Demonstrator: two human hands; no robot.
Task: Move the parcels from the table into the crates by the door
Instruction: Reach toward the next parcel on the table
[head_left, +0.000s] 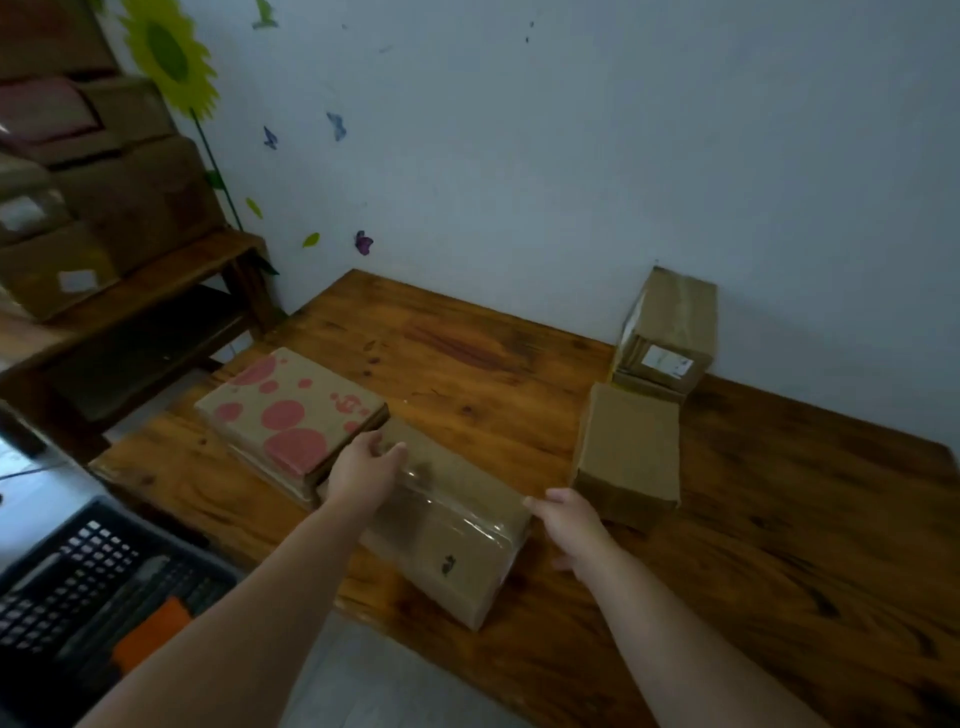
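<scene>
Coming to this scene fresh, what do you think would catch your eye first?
First, the left hand and right hand at either end of a taped brown parcel near the front edge of the wooden table. Next, the flat box with pink dots just left of that parcel, and the big yellow sunflower decal on the wall, top left.

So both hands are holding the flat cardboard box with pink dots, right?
No. The head view shows the left hand and right hand holding the long plain brown taped cardboard parcel; the flat pink-dotted cardboard box lies beside it.
</scene>
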